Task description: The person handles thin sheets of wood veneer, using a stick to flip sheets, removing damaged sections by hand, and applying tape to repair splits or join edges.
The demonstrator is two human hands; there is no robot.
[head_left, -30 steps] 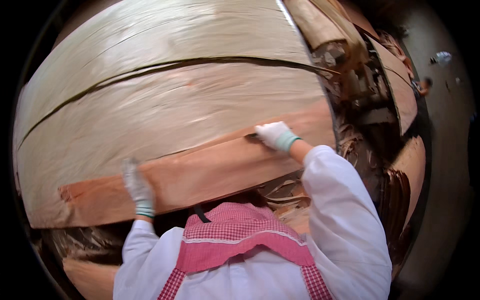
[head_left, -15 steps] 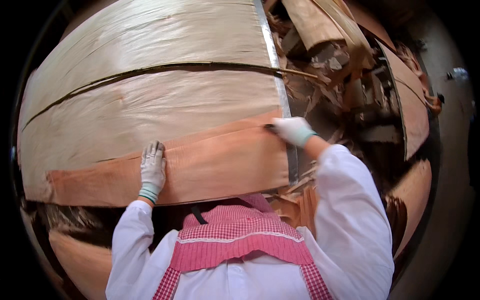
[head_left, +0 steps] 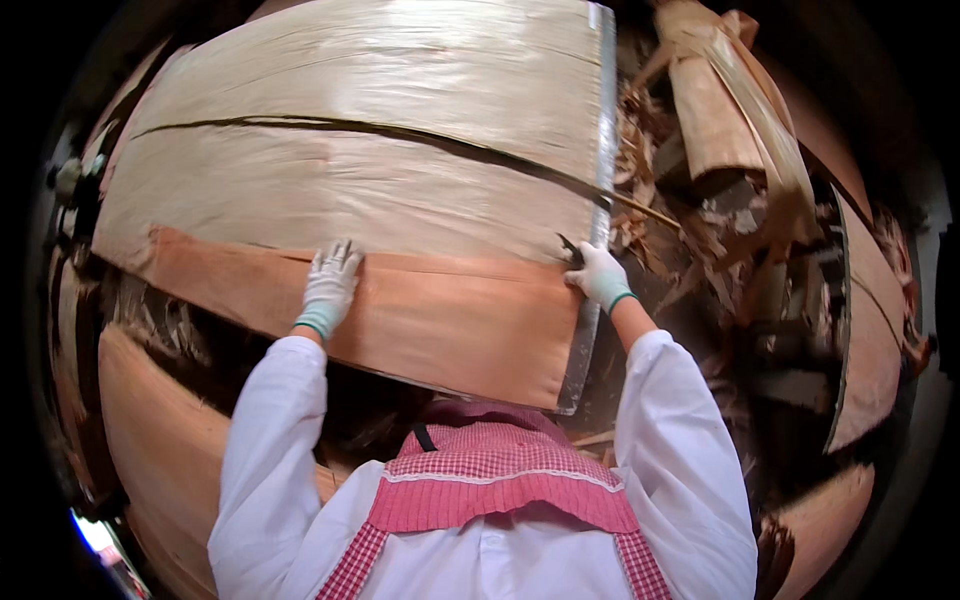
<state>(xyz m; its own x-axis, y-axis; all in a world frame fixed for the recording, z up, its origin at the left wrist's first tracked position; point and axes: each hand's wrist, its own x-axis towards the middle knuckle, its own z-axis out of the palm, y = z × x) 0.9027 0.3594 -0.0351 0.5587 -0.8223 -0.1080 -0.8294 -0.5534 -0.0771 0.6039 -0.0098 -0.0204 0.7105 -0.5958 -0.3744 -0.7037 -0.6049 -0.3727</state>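
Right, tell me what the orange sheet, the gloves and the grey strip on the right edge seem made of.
Orange sheet: probably thin wood veneer, dull and unpolished, judging by its woody colour and faint streaks.
Gloves: likely knitted fabric, matte, since they hug the fingers; the fibre is unclear.
Grey strip: perhaps bare metal, shiny, given its bright glints.

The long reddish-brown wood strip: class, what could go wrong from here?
The white-gloved left hand rests on the long reddish-brown wood strip; if it slips, the strip might shift or wrinkle. The small dark tool in the white-gloved right hand is close to the broad, pale wood sheet and could nick it.
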